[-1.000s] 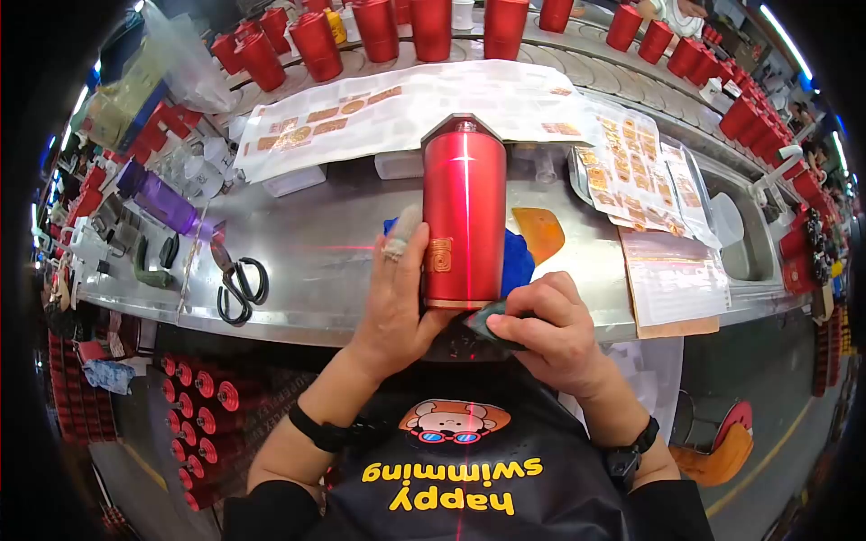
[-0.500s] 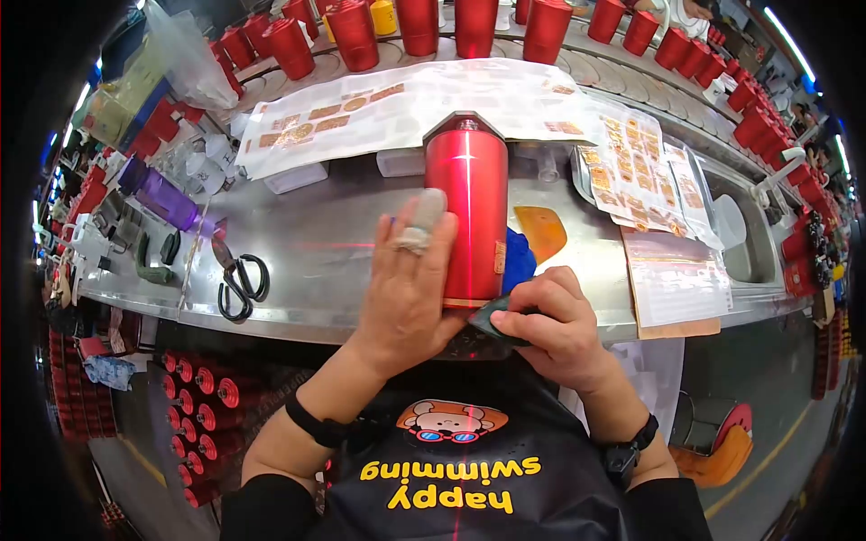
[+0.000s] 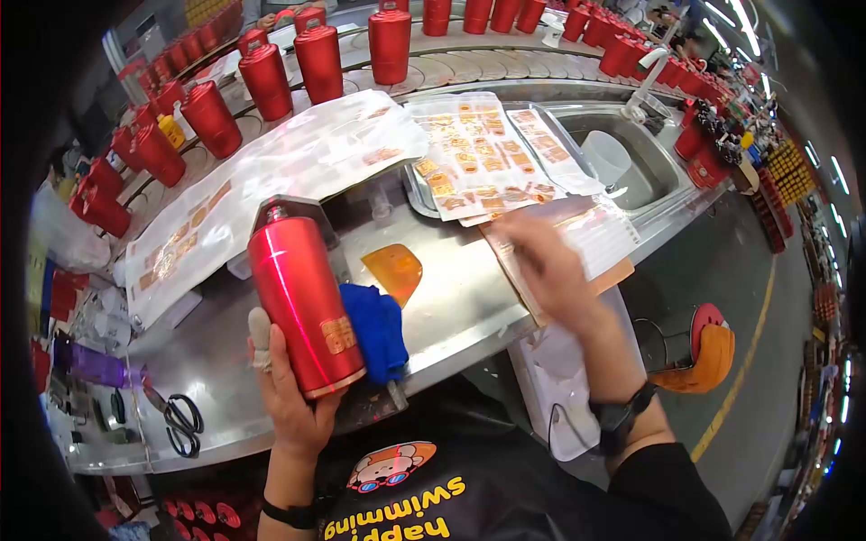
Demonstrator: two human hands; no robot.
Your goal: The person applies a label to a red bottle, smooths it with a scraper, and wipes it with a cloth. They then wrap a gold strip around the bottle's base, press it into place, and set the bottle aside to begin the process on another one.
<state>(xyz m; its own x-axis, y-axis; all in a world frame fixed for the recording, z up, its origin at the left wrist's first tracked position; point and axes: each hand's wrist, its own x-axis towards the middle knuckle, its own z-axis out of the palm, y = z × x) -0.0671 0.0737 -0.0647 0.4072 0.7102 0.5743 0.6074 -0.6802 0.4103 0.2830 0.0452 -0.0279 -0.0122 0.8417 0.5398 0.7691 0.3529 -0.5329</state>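
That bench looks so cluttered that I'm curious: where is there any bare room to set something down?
Bare steel shows between the scissors and the left hand gripping the red bottle, and between the orange scraper and the brown board under the blurred right hand. Farther back, sticker sheets cover the bench, so it is crowded.

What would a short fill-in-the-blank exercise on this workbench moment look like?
1. The left hand grips a ____ bottle.
2. Beside the bottle lies a ____ cloth.
3. On the bench, left of the left hand, lies a black-handled pair of ____.

Missing words: red; blue; scissors.
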